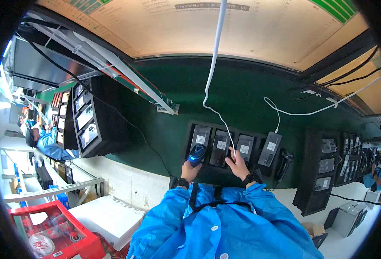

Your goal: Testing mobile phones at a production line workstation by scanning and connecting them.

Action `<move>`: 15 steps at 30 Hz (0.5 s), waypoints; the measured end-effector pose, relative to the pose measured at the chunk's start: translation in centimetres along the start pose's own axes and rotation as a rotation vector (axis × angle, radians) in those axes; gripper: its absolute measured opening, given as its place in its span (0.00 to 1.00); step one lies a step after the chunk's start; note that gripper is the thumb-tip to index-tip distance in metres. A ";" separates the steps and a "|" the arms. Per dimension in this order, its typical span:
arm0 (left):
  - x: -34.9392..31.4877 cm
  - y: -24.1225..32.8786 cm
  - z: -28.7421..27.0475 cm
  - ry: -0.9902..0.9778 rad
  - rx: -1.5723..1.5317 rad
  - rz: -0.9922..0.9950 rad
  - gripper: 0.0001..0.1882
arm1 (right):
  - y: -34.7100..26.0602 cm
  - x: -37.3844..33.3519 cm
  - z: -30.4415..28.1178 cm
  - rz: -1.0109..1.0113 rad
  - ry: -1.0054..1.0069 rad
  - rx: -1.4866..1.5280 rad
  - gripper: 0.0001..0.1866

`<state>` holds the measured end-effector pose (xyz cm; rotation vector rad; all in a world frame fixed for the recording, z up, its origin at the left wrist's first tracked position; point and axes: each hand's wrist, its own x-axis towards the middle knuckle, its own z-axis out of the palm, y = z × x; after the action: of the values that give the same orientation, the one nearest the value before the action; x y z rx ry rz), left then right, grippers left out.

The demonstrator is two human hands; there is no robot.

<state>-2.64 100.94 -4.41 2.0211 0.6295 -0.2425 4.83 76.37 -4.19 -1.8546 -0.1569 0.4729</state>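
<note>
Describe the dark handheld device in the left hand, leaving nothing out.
The dark handheld device is rounded, apparently plastic, with a bright blue glow toward its near end. The left hand grips that end, hiding part of it. Its far end overlaps a labelled dark slab in view; whether they touch is unclear.

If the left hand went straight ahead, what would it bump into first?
Probably the leftmost labelled device in the black tray, bumped by the scanner the left hand holds; depth is unclear.
</note>
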 end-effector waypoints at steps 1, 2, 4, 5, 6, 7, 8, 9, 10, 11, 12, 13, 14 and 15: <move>0.0 -0.1 0.1 -0.001 0.002 -0.007 0.15 | -0.1 0.0 0.0 0.005 -0.004 0.002 0.30; 0.0 -0.1 0.2 -0.030 -0.105 -0.030 0.14 | -0.8 -0.2 -0.1 0.033 -0.002 0.013 0.30; -0.4 -0.7 0.5 -0.058 -0.211 -0.057 0.13 | -1.1 -0.4 0.0 0.063 -0.001 0.026 0.31; -0.1 -0.9 0.6 -0.058 -0.226 -0.097 0.15 | -1.2 -0.2 0.0 0.047 0.008 0.015 0.31; 0.1 -1.1 0.7 -0.058 -0.242 -0.135 0.18 | -1.2 0.0 0.0 0.030 0.019 0.004 0.30; 0.1 -1.2 0.7 -0.056 -0.241 -0.130 0.18 | -1.1 0.1 0.0 0.025 0.021 0.005 0.30; 0.0 -1.1 0.6 -0.044 -0.192 -0.110 0.18 | -0.8 0.0 0.0 0.012 0.023 -0.021 0.31; 0.0 -1.0 0.4 -0.031 -0.144 -0.088 0.19 | -0.6 0.1 0.2 -0.004 0.025 -0.047 0.31; 0.2 -1.5 0.3 -0.026 -0.145 -0.080 0.19 | -0.5 0.1 0.4 -0.013 0.027 -0.047 0.31; 0.3 -2.3 0.4 -0.030 -0.151 -0.064 0.20 | -0.5 0.2 0.6 0.006 0.032 -0.050 0.31; 0.6 -2.3 0.4 -0.033 -0.159 -0.043 0.21 | -0.5 0.4 0.6 0.021 0.040 -0.055 0.30; 0.3 -2.2 0.3 -0.023 -0.108 0.018 0.24 | -0.3 0.2 0.8 0.019 0.052 -0.055 0.29; -0.3 0.2 -0.2 -0.002 -0.083 0.009 0.25 | -0.3 0.1 0.5 0.036 0.052 -0.052 0.29; -0.2 -0.3 0.0 0.015 -0.081 -0.020 0.26 | 0.0 0.1 0.7 0.018 0.061 -0.049 0.27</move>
<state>-2.97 100.99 -4.57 1.9415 0.6591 -0.2104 4.63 77.05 -4.36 -1.9172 -0.1115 0.4272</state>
